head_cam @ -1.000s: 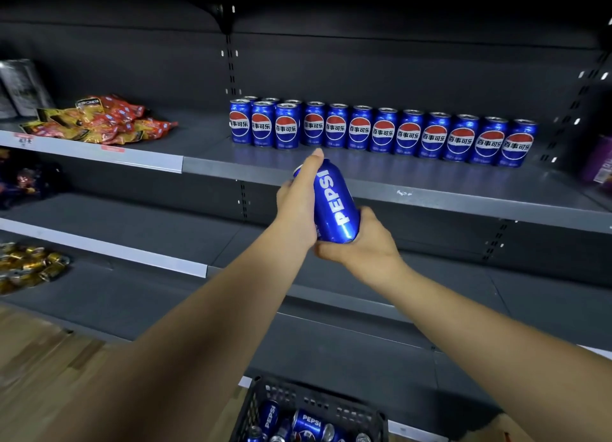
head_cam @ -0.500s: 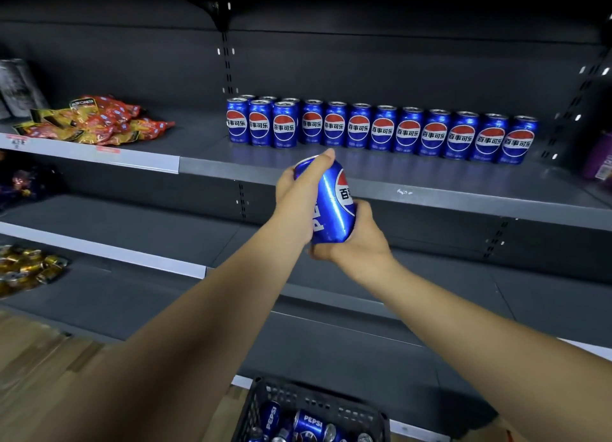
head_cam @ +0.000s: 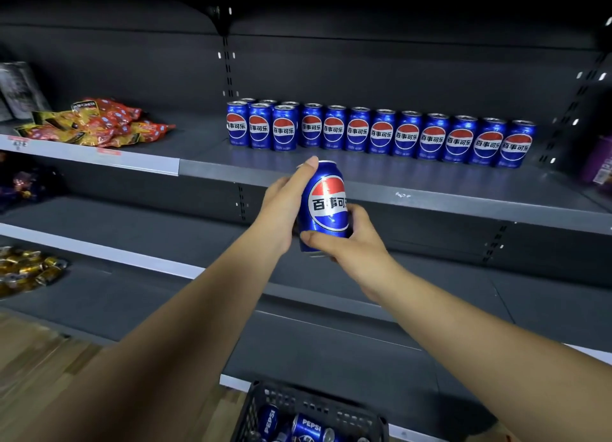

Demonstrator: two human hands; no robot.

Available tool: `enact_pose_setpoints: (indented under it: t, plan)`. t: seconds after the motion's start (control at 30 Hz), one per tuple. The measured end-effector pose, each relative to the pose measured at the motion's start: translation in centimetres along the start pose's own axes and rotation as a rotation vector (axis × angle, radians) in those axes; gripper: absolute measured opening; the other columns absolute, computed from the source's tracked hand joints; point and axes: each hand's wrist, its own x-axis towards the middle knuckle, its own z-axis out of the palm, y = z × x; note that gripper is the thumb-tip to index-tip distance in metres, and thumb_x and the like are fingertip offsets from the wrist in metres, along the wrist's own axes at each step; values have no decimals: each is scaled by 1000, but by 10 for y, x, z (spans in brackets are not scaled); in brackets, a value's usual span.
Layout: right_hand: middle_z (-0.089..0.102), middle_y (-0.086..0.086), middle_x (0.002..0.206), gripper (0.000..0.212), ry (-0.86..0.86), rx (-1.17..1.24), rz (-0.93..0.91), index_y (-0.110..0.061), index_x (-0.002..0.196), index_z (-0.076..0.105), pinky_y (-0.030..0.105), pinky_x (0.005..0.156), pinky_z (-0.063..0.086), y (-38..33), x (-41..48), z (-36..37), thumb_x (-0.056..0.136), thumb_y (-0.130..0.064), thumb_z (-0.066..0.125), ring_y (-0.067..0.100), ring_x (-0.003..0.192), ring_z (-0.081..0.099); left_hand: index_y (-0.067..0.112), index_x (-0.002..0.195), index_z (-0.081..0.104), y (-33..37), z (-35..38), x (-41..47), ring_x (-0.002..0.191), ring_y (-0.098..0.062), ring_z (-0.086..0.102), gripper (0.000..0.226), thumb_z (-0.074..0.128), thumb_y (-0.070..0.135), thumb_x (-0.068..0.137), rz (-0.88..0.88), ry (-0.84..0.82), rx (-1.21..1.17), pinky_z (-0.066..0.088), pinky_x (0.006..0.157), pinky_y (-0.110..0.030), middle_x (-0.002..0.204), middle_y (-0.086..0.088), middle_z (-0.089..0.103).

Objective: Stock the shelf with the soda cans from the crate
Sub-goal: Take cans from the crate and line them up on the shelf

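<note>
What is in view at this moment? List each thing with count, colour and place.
held can: one, blue, upright, in front of the upper shelf's edge
shelf cans: about fifteen, blue, in a row on the upper shelf, three standing forward at the row's left end
crate: one, black, at the bottom edge
crate cans: at least three, blue, lying in the crate
snack packets: a heap, red and yellow, upper shelf, left
gold packets: a heap, gold, lower shelf, far left
purple pack: one, purple, right edge
left hand: one, holds the held can's left side
right hand: one, holds its lower right
</note>
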Motion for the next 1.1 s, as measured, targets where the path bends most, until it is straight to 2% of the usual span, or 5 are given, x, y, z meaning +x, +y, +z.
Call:
enact_pose_setpoints:
  t: [0.13,0.3,0.43,0.7,1.1]
  plan:
    - [63,-1,105,65,100,-9,-19,-21,112,40,31,80,57,7,0,-3,65,-8,83,15,94,64,18,84,66,0,6,-4,69,-14,69,22,64,40,85,55,0,78,55,65,-29,72,2,72]
    - [66,-1,108,63,-64,61,82,-15,120,46,27,84,53,-2,5,-24,68,-9,81,13,96,65,10,89,68,4,10,-4,76,-22,70,23,66,33,84,50,-28,-26,56,81,-44,79,-7,73]
    - [72,1,97,46,-186,25,91,-14,110,60,19,71,53,-6,10,-39,68,-8,80,11,85,68,12,88,66,2,18,-4,73,-21,70,24,60,35,86,-4,-66,-88,57,74,-40,79,-7,73]
    - [70,1,92,47,-77,-55,43,-11,107,62,11,59,52,-1,24,-50,65,-7,84,10,76,65,16,105,64,-6,6,9,98,-21,66,38,55,49,87,17,-15,184,52,87,-40,102,-5,71]
    - [68,-3,87,46,12,-105,64,-14,101,63,14,65,50,-9,89,-28,62,-5,85,8,79,63,20,81,58,-2,-32,68,66,-9,60,13,53,16,93,13,106,501,42,62,-23,75,0,64]
